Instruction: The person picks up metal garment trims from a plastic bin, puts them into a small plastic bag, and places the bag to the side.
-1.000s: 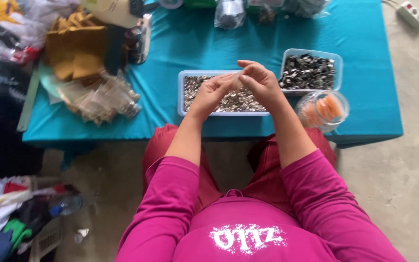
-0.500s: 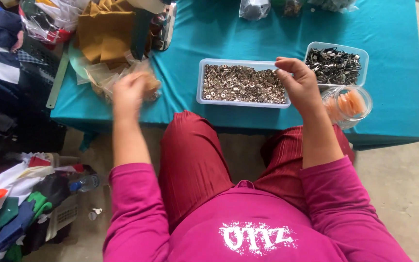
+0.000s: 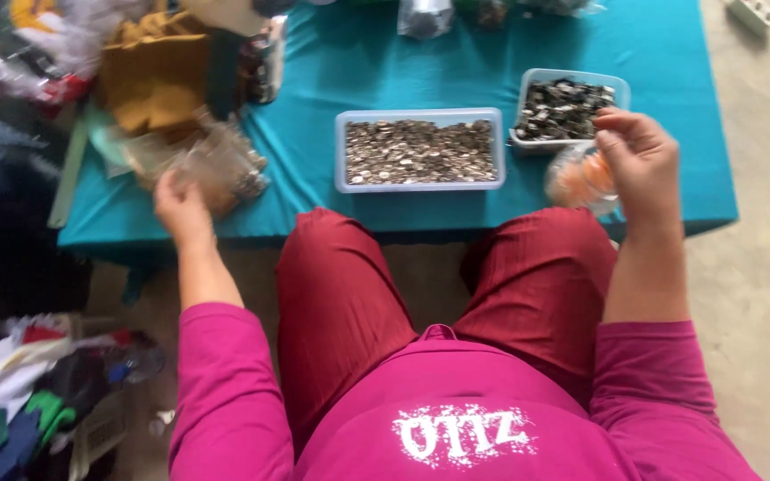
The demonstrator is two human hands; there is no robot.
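Observation:
My left hand [image 3: 180, 200] reaches out to the left edge of the teal table [image 3: 331, 62] and touches a heap of clear plastic bags [image 3: 220, 165]; blur hides whether it grips one. My right hand [image 3: 639, 160] hovers with its fingers curled together over a round clear container of orange pieces [image 3: 572, 183] at the table's front right. Nothing shows between those fingers. A long clear tray [image 3: 421, 114] full of small metallic pieces lies between my hands. A smaller tub [image 3: 572, 74] of dark pieces sits just behind my right hand.
Mustard-coloured cloth [image 3: 153, 71] and more bags lie at the table's back left. Clothes are piled on the floor [image 3: 20, 401] at my left. A white power strip [image 3: 750, 13] lies on the concrete at the far right. My red-trousered knees [image 3: 349, 294] are under the table's front edge.
My hands, joined over the tray a second ago, have parted. The left swung out to the plastic bags; the right moved right, from the tray to above the round container.

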